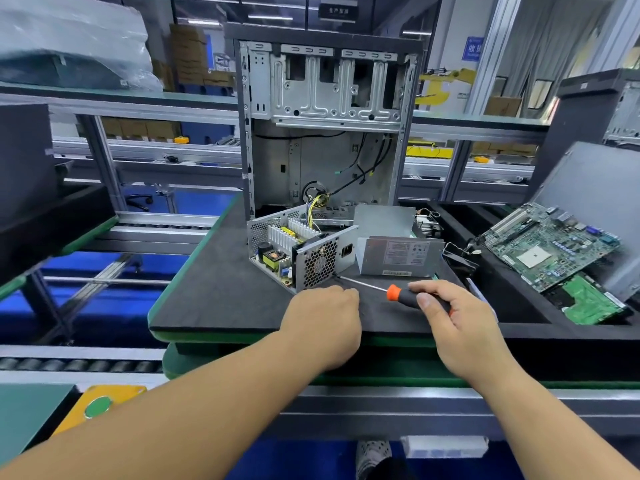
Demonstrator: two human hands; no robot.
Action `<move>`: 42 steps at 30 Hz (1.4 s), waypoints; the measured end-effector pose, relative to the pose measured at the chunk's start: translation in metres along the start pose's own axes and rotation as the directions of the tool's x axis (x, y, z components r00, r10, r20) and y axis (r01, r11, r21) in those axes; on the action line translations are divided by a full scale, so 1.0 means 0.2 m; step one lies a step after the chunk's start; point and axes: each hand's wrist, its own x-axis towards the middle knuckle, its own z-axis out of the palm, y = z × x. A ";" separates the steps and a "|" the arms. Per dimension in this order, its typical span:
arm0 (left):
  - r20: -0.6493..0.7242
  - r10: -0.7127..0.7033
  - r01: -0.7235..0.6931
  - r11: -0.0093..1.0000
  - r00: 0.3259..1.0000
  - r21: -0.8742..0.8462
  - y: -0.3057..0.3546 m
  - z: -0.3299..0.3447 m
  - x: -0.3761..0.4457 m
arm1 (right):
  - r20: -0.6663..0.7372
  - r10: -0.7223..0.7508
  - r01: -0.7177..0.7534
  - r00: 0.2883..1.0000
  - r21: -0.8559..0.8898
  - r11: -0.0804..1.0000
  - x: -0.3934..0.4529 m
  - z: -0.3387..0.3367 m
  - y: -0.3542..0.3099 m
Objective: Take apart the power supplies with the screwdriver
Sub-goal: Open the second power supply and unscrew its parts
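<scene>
An opened power supply (298,249) is sitting on the dark mat — cover off, its heatsinks, yellow transformer and coloured wires showing, the perforated fan face turned toward the person. Its grey metal cover (398,255) is standing just beside it, label facing out. The screwdriver (391,292) — black-and-orange handle, slim steel shaft — is lying nearly level, its tip meeting the fan face's lower corner.

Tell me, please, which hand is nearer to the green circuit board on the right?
Right. The right hand, gripping the screwdriver, lies just left of the circuit board; the left hand is farther left.
</scene>
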 end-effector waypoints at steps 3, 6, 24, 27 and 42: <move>0.003 0.011 -0.011 1.000 1.000 -0.003 0.00 0.00 0.00 | 0.007 0.004 -0.004 1.000 0.002 1.000 0.00 0.00 0.00; 0.011 0.003 -0.003 1.000 1.000 -0.011 0.00 0.00 0.00 | 0.019 0.020 -0.020 1.000 0.005 1.000 0.00 0.00 0.01; -0.015 0.026 -0.026 0.999 1.000 -0.020 -0.02 0.01 0.01 | 0.078 0.568 -0.536 0.819 0.457 0.710 0.18 0.04 0.00; -0.023 0.026 -0.026 1.000 0.999 -0.014 -0.02 0.01 0.00 | 0.066 0.501 -0.478 0.863 0.430 0.766 0.16 0.04 -0.03; 0.050 -0.090 0.095 0.988 0.995 -0.124 -0.03 -0.01 0.04 | -0.013 0.150 -0.150 0.989 0.034 0.988 0.07 -0.02 -0.07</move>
